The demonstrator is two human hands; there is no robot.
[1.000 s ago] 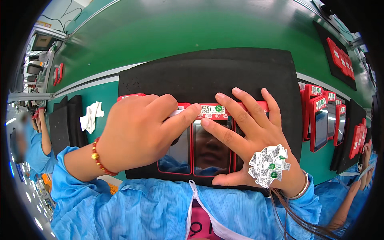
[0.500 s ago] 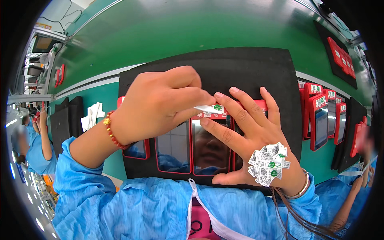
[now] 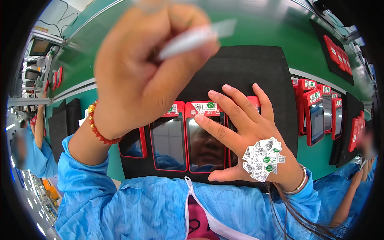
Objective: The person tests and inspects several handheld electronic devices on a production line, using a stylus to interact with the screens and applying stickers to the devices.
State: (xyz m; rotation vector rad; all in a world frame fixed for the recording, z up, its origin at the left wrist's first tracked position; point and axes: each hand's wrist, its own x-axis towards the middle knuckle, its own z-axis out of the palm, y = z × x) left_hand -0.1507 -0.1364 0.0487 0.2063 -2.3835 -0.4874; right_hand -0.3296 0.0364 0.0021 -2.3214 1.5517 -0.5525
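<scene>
Raised above the bench, my left hand (image 3: 140, 76) is closed around a slim, pale, pointed tool (image 3: 188, 42), blurred by motion; its exact kind cannot be made out. My right hand (image 3: 244, 132) lies with fingers spread over a row of red-framed touchscreen devices, its index fingertip at the top of one device (image 3: 206, 148). That device carries a white label (image 3: 204, 107) with a green dot on its top edge. A cluster of small white-and-green labels (image 3: 264, 160) is stuck to the back of my right hand. Under the devices lies a black mat (image 3: 248, 64).
More red-framed devices (image 3: 316, 116) are stacked to the right. A black pad with several red devices (image 3: 336, 56) lies on the green bench (image 3: 256, 24) at far right. People in blue sleeves sit at the left (image 3: 38, 140) and right (image 3: 352, 188).
My left hand has lifted away from the label on the device, with the pale tool still in its fingers. My right hand has stayed over the devices with little change.
</scene>
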